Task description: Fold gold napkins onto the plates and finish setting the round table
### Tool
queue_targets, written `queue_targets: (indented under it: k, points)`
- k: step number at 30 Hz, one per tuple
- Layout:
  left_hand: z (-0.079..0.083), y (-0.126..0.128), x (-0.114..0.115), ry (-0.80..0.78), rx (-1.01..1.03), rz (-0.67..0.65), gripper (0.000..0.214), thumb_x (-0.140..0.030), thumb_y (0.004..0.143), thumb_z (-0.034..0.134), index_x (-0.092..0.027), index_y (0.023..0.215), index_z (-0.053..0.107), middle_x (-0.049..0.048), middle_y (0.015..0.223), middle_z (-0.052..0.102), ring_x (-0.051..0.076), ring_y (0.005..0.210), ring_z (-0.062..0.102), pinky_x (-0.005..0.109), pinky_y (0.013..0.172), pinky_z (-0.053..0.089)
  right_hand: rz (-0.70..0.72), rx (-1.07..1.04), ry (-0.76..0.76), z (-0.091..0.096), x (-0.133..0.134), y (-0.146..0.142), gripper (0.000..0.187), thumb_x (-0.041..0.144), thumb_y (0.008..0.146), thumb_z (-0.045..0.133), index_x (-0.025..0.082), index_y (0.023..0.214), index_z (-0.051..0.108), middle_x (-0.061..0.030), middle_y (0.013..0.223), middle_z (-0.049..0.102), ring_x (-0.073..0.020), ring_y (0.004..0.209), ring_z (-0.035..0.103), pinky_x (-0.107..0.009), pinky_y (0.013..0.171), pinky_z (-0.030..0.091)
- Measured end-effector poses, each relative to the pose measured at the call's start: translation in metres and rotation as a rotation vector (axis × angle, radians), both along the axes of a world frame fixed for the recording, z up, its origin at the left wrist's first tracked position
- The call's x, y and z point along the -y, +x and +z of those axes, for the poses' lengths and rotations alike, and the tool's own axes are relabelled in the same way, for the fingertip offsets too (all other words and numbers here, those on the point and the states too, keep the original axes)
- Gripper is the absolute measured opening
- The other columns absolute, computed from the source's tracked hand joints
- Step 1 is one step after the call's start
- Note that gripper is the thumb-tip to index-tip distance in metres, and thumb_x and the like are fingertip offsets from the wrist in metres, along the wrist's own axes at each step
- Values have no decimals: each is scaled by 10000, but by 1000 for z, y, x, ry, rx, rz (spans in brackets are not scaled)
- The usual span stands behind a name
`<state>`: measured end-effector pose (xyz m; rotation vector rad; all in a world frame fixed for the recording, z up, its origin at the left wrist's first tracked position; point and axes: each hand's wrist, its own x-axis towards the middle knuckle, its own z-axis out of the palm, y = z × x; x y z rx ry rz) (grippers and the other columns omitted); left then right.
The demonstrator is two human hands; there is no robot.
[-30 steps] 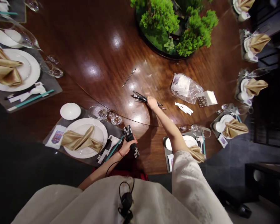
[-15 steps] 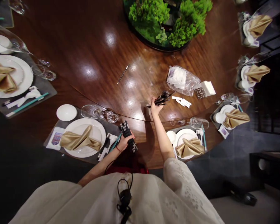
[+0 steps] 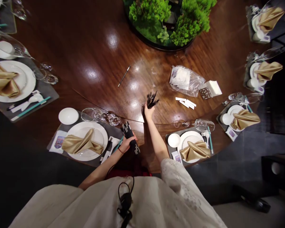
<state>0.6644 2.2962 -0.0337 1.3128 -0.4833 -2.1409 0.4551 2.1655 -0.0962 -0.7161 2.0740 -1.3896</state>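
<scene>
My left hand (image 3: pixel 126 144) is wrapped round a thick bundle of black chopsticks (image 3: pixel 130 132) with silvery ends, above the table's near edge. Farther out, my right hand (image 3: pixel 148 112) grips a second bunch of dark chopsticks (image 3: pixel 152 100), whose ends fan out away from me. One lone chopstick (image 3: pixel 124 76) lies on the wooden table (image 3: pixel 90 53), beyond both hands. Right of my right hand lie several white paper strips (image 3: pixel 186 103) and a clear plastic bag (image 3: pixel 187 80) with white packets inside.
Place settings flank my hands: a plate (image 3: pixel 70 128) with a gold napkin at left, another plate (image 3: pixel 188 135) at right. Stemmed glasses (image 3: pixel 102 116) lie beside the left one. A patterned tissue box (image 3: pixel 206 92) stands past the bag. A green miniature garden (image 3: pixel 154 34) occupies the table's centre.
My right hand has moved left with its chopsticks, away from the paper strips, and the bunch now points farther from me. My left hand has hardly moved.
</scene>
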Motion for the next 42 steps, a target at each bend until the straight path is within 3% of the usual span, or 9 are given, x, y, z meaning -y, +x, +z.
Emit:
queue_targets:
  k: [7,11,15,20,25,28,31,37,42]
  points:
    - [-8,-6,33,110,-149,22,426,-206,566,824,-174,914,581,-52,665,574,107,600,586,245,609,491,378,66,241,78,-94,33,285,471,799,671,189,824,642,-37,791,712,-213,759,690,-349,753,589]
    - [-10,-18,40,181,-206,80,332,-199,615,818,-155,877,619,-1,755,650,155,753,653,295,756,543,544,-58,305,113,-144,68,346,477,894,580,246,1137,667,-56,1023,741,-240,926,719,-380,833,596]
    - [-13,-30,36,206,-220,116,346,-341,688,846,-143,915,675,92,963,732,270,1089,659,384,967,528,588,-429,521,127,-151,92,630,500,967,474,261,1545,399,-166,1285,654,-313,1033,708,-441,831,595]
    - [-18,-38,35,211,-222,94,343,-281,649,845,-140,931,712,89,1031,744,273,1152,641,368,1015,508,685,-693,811,132,-140,110,705,485,1001,353,197,1632,230,-259,1448,500,-369,1175,623,-477,773,607]
    - [-25,-47,47,144,-234,71,343,-219,631,775,-153,962,713,25,847,717,217,978,666,336,991,499,776,-772,711,148,-145,104,737,498,972,457,226,1627,256,-223,1440,518,-390,1339,464,-592,963,529]
    - [-22,-50,53,181,-303,46,430,-295,645,753,-179,1054,693,2,801,666,189,862,650,345,941,512,838,-749,573,154,-138,65,658,564,969,448,280,1561,401,-169,1399,549,-342,1271,511,-515,1009,514]
    - [-16,-49,57,235,-407,-18,510,-319,622,767,-212,1110,661,-9,826,612,146,777,607,326,876,515,745,-747,573,135,-107,-21,575,541,999,392,254,1489,484,-151,1406,526,-305,1273,508,-424,1033,493]
    - [-13,-42,53,249,-425,-83,595,-338,598,796,-266,1158,608,-15,842,531,120,735,538,312,801,484,234,-760,1080,54,-49,-248,527,166,938,401,25,1444,439,-286,1387,509,-330,1273,474,-469,1004,462]
    - [-22,-36,41,291,-436,-79,630,-311,494,862,-261,1069,610,-30,813,487,105,690,491,296,739,475,330,-842,1174,23,-53,-319,456,74,875,424,35,1311,550,-238,1349,548,-293,1236,507,-468,1082,386]
